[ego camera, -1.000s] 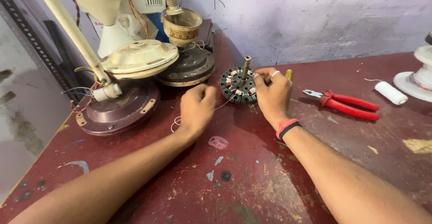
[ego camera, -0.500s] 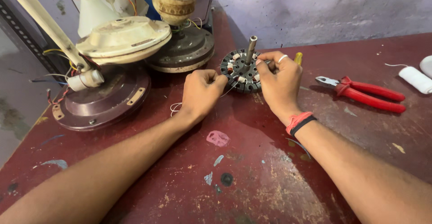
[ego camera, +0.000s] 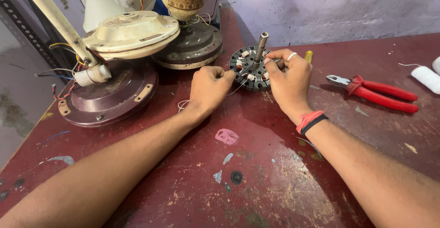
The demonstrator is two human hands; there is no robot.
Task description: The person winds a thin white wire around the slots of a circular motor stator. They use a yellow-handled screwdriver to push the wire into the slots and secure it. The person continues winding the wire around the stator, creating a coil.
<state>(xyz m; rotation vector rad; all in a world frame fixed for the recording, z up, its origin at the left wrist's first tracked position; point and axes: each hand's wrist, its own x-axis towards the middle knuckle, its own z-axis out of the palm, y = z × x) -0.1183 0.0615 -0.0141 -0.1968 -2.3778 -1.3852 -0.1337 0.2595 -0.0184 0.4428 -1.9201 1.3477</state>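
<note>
A round fan stator [ego camera: 250, 68] with copper windings and an upright metal shaft lies flat on the worn red table [ego camera: 256, 173], towards the far side, between the two hands. The left hand [ego camera: 208, 88] rests just left of it, fingers curled into a loose fist at the stator's rim, pinching a thin pale wire [ego camera: 185, 104] that trails back beside the wrist. The right hand [ego camera: 288, 79] lies against the stator's right edge, fingers bent and closed onto its rim and windings, with a yellow tool tip [ego camera: 309, 55] showing behind the knuckles. To the left, close by, stand a dark maroon fan cover [ego camera: 110, 95], a cream motor housing [ego camera: 130, 29] and a dark round housing [ego camera: 192, 45], leaving little room on that side. To the right, red-handled pliers [ego camera: 376, 93] lie well apart, and a white roll [ego camera: 426, 78] sits near the table's right edge. The near half of the table lies open under the forearms.
</note>
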